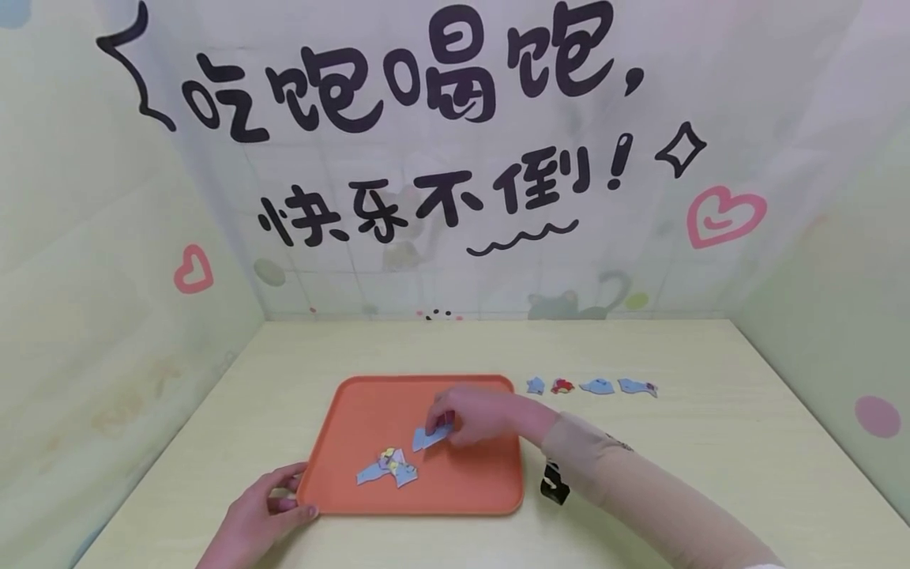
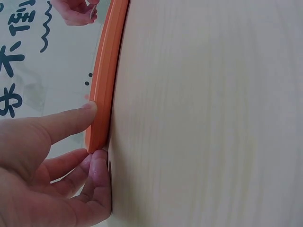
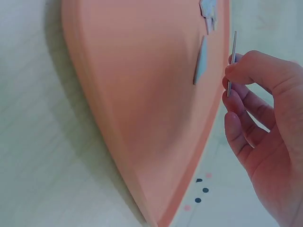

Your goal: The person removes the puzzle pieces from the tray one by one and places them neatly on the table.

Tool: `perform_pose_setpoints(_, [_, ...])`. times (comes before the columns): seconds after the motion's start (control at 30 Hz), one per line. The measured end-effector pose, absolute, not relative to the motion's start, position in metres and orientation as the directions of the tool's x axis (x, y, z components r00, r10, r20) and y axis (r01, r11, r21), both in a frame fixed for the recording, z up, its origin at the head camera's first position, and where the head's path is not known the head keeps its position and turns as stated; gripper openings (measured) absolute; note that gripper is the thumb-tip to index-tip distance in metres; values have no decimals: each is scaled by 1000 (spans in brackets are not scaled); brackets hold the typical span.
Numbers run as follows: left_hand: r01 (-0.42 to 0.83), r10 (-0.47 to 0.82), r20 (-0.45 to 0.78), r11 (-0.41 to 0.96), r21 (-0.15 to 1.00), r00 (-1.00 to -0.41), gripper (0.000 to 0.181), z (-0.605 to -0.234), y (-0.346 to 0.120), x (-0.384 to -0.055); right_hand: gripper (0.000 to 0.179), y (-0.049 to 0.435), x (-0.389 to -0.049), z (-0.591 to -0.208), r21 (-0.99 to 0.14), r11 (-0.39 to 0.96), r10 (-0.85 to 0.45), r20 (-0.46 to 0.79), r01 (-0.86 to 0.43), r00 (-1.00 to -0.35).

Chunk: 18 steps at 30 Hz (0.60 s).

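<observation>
An orange tray [image 1: 476,498] lies on the table. My left hand [image 1: 263,506] grips its near left corner; in the left wrist view the thumb [image 2: 71,123] presses the rim and the other fingers bend at the corner. Over the tray, my right hand [image 1: 472,415] pinches a thin puzzle piece [image 3: 232,66], seen edge-on between thumb and fingers. Another light blue puzzle piece [image 3: 201,61] lies on the tray below that hand. Left of it, several joined puzzle pieces [image 1: 387,466] in blue, yellow and purple form a small cluster.
Beyond the tray's far right corner, several pieces stand in a row: a small blue piece [image 1: 535,386], a red one [image 1: 562,386] and wider blue ones [image 1: 597,386]. A black object [image 1: 554,484] shows under the right sleeve [image 1: 633,482]. Printed walls enclose the table [image 1: 640,348].
</observation>
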<state>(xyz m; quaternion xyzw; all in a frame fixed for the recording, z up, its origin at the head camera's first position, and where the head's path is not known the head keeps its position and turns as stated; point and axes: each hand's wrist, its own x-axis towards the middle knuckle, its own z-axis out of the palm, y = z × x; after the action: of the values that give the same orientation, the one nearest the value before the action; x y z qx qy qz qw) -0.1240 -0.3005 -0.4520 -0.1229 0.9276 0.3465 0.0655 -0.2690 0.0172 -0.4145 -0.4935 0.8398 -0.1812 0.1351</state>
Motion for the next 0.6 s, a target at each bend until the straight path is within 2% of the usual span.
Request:
perform_pose_setpoints(0.4, [-272, -179, -211, 744, 610, -961, 81, -452, -299, -126, 25, 67, -272, -401, -469, 483, -815, 70, -740, -576])
perform_pose_setpoints(0.6, [-281, -185, -217, 743, 607, -958, 82, -452, -299, -127, 29, 94, -272, -399, -477, 481, -794, 120, -736, -597])
